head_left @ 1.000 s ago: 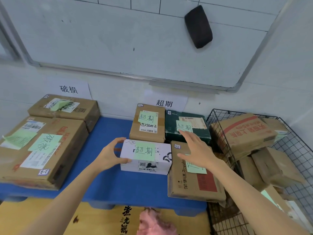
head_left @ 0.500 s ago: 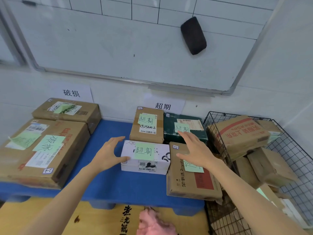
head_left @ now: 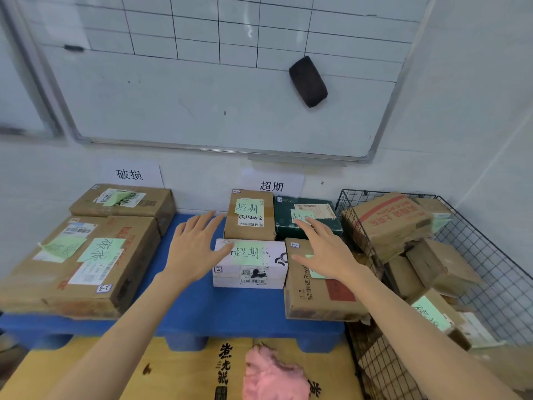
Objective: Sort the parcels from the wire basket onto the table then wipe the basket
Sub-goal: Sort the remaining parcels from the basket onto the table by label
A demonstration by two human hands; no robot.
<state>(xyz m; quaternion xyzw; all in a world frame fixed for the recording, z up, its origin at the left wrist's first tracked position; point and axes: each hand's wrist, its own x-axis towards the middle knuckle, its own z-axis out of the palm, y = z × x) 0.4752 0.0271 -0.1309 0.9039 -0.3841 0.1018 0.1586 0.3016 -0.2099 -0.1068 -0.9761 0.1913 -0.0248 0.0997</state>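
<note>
My left hand hovers open just left of a white parcel with a green note, fingers spread, holding nothing. My right hand is open above a brown parcel at the blue table's right edge. Behind them stand a small brown parcel and a dark green parcel. The wire basket on the right holds several brown parcels, the top one with a red stripe. A pink cloth lies at the bottom.
Two large brown parcels sit at the table's left under a paper wall sign. A second sign hangs above the right group. A whiteboard with a black eraser fills the wall. Yellow cardboard lies below.
My left hand has let go of the white parcel's left end and lifted, fingers spreading. My right hand has stayed over the brown parcel. The camera tilted upward.
</note>
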